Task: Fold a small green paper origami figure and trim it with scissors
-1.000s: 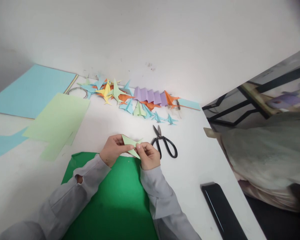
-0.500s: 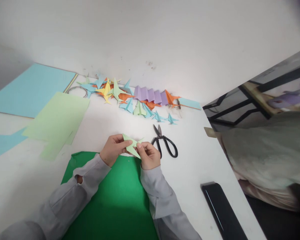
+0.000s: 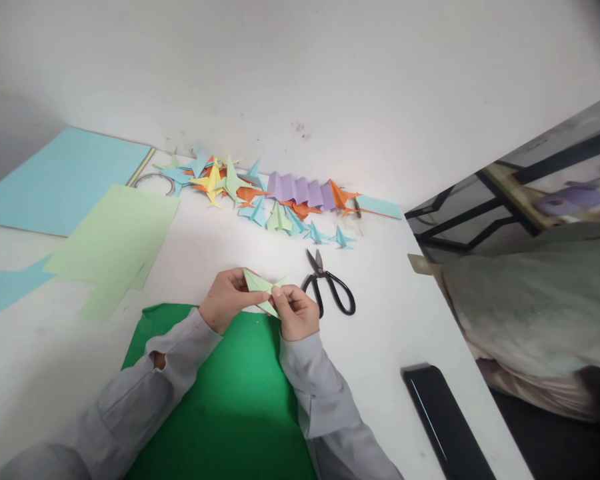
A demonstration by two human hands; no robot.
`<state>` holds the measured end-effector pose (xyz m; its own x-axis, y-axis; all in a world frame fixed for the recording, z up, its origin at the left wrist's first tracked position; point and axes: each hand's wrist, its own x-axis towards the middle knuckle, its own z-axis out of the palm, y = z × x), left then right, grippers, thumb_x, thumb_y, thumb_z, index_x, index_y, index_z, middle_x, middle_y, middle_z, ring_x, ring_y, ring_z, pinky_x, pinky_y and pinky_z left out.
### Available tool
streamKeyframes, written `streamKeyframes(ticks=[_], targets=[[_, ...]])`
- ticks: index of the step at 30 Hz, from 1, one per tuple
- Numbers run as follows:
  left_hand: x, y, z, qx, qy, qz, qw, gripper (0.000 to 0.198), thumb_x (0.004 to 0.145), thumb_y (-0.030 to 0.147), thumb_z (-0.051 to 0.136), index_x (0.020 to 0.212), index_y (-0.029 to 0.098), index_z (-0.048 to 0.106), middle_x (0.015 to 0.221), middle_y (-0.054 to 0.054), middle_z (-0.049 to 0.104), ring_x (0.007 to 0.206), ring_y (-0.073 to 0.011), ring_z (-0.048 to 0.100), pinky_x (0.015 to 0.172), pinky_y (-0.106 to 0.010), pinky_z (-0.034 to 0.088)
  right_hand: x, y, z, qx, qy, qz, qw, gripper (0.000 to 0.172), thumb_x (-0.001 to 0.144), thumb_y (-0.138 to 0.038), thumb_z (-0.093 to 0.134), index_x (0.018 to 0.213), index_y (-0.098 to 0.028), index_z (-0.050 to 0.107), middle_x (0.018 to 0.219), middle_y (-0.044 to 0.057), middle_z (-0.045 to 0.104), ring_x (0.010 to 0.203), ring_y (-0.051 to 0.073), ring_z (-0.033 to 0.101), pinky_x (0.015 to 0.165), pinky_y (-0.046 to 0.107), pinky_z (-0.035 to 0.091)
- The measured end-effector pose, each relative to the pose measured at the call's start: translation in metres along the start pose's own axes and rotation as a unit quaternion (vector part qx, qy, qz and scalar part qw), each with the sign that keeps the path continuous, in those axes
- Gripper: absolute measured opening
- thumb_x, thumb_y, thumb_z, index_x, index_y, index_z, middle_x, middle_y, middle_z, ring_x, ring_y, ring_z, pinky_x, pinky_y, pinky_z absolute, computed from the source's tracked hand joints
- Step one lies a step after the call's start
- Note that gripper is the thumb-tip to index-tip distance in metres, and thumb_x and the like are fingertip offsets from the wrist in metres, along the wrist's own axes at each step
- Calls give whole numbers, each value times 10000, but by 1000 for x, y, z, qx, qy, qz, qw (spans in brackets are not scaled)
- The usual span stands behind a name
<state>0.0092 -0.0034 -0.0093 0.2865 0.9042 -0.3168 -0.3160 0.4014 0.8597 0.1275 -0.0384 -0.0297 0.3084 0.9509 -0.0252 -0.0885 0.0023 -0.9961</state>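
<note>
A small light-green folded paper (image 3: 256, 283) with pointed corners is held up between my two hands, just above the far edge of a green mat (image 3: 230, 387). My left hand (image 3: 229, 298) grips its left side, thumb stretched across the front toward the middle. On the right, my right hand (image 3: 296, 311) pinches it between thumb and forefinger. Parts of the paper are covered by the fingers. Black-handled scissors (image 3: 321, 275) lie with their blades slightly apart, close to my right hand.
Folded paper figures (image 3: 235, 181) in several colours line the wall beside a purple pleated strip (image 3: 300, 191). Light-green sheets (image 3: 115, 230) and a large blue sheet (image 3: 70, 180) lie at left. A black glossy object (image 3: 445, 420) rests near the table's right edge.
My left thumb has slid right across the paper, close to the right thumb. The paper has turned slightly in my fingers. Both hands stay in nearly the same place.
</note>
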Motion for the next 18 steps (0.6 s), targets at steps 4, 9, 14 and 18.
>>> streamKeyframes(ticks=[4, 9, 14, 18], targets=[[-1, 2, 1, 5, 3, -3, 1000, 242, 454, 121, 770, 630, 113, 604, 575, 8, 645, 551, -120, 586, 553, -233, 456, 1, 2, -2, -9, -12, 14, 1000, 272, 699, -393, 627, 579, -159, 561, 474, -29, 528, 419, 76, 430, 420, 215, 339], [0, -1, 0, 9, 2, 0, 1000, 218, 484, 128, 759, 636, 122, 601, 580, 14, 650, 544, -116, 587, 535, -225, 453, 0, 1, -1, -5, -5, 8, 1000, 278, 699, -402, 626, 581, -160, 559, 468, -33, 522, 420, 78, 430, 423, 215, 333], [1, -2, -1, 1, -2, -6, 1000, 198, 502, 131, 753, 615, 118, 592, 559, 16, 643, 519, -107, 573, 514, -221, 451, 0, 2, -1, 4, -12, 9, 1000, 256, 704, -370, 632, 580, -156, 564, 466, -35, 527, 414, 74, 429, 422, 209, 330], [0, -2, -1, -13, -5, -9, 1000, 189, 504, 126, 751, 607, 119, 592, 551, 18, 640, 508, -104, 567, 502, -216, 441, 0, 0, -1, 4, -16, 7, 1000, 255, 705, -368, 630, 580, -157, 563, 464, -35, 528, 416, 77, 437, 423, 211, 332]])
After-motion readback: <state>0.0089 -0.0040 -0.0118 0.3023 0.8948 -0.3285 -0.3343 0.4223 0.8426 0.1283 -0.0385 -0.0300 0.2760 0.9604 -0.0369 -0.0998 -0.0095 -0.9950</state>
